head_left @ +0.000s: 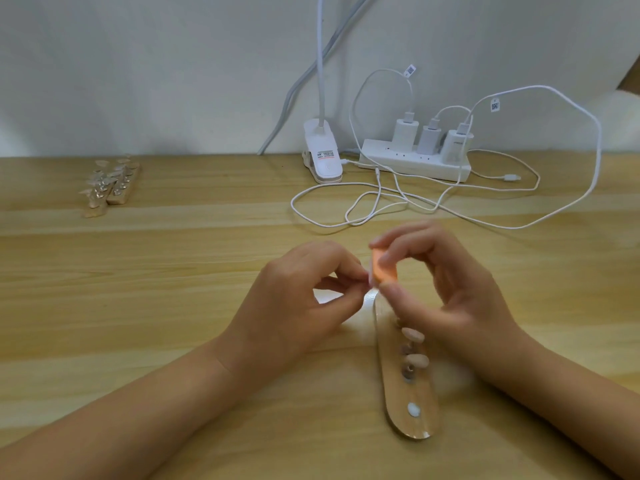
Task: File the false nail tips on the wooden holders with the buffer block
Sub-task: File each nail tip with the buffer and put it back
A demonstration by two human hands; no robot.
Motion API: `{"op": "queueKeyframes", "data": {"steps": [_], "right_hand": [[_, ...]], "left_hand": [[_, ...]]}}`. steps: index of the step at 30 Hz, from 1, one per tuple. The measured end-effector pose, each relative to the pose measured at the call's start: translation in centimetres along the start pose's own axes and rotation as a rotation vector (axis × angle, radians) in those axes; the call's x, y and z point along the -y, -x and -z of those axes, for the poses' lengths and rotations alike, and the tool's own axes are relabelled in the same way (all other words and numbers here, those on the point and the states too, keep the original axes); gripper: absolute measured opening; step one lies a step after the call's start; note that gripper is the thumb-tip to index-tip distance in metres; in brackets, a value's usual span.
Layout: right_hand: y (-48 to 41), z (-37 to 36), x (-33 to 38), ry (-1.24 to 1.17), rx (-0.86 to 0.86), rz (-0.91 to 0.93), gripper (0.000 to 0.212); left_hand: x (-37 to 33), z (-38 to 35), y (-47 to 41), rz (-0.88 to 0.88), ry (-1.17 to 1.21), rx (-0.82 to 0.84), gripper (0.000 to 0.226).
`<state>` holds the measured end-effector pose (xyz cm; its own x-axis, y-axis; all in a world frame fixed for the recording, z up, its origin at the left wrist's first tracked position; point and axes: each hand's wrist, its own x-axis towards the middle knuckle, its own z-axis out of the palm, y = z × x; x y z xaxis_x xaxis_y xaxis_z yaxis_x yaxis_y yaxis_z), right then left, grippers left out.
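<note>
The right hand (450,289) grips a small orange foam buffer block (486,270) between its thumb and curled fingers, raised over the far end of a long, round-ended wooden holder (408,420) that lies flat on the pale wood-grain desk (173,306) just in front of the person; the left hand (304,292) has thumb and forefinger pinched together against the block's near face, on something too small and blurred to see, which I judge to be a single nail tip; two pale pink false nail tips (412,335) sit in a row on the holder, with bare pegs next to them; such tips are likely feather-light, thin, springy and smooth, so apt to flick away or crack if squeezed flat; better pinched by the sides near the root, leaving the free edge exposed; the block looks light, slightly yielding and gritty, best held by its narrow sides so a broad face stays free; the holder is probably light enough to slide under pressure; more wooden holders with clear tips (110,181) lie well apart at far left.
</note>
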<state>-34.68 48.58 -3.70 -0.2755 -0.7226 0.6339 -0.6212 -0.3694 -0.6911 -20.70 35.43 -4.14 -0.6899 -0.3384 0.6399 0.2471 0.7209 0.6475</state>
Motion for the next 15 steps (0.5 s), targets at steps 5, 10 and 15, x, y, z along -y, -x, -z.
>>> {"op": "queueKeyframes", "data": {"steps": [5, 10, 15], "right_hand": [[0.0, 0.17, 0.03, -0.082, -0.02, 0.0, 0.02], [-0.28, 0.33, -0.19, -0.122, -0.061, -0.076, 0.02], [0.02, 0.07, 0.18, -0.055, 0.007, 0.028, 0.023]], "left_hand": [[-0.3, -0.01, 0.02, 0.096, 0.087, -0.021, 0.011], [-0.35, 0.23, -0.01, 0.139, 0.13, -0.037, 0.014], [-0.43, 0.12, -0.02, 0.138, 0.128, -0.029, 0.008]]}}
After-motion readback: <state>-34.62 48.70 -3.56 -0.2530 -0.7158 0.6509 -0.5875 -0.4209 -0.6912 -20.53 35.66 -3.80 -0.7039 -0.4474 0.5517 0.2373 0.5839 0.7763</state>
